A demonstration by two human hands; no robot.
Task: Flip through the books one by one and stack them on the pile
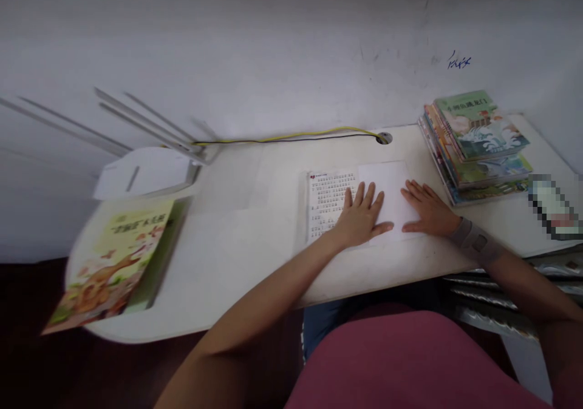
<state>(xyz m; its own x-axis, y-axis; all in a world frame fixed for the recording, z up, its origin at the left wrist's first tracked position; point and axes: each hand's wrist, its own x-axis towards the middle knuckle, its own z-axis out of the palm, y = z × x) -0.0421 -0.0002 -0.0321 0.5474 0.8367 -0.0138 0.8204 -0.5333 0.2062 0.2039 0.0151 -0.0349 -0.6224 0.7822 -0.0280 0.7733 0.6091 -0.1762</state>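
An open book [328,184] lies on the white table, with printed text on its left page and a blank white right page [385,175]. My left hand [362,218] rests flat across the middle of it, fingers spread, over the inner part of the text page and the edge of the white one. On the right side of the white page lies my right hand [426,209], also flat with its fingers apart. A grey band circles the right wrist. Neither hand grips anything.
Picture books [483,130] are stacked at the back right, beside a blurred-out phone-like object [555,209]. At the left, more picture books [113,257] overhang the table edge [136,336] near a white router [146,172]. Yellow and black cables [291,135] run to a round hole [384,138].
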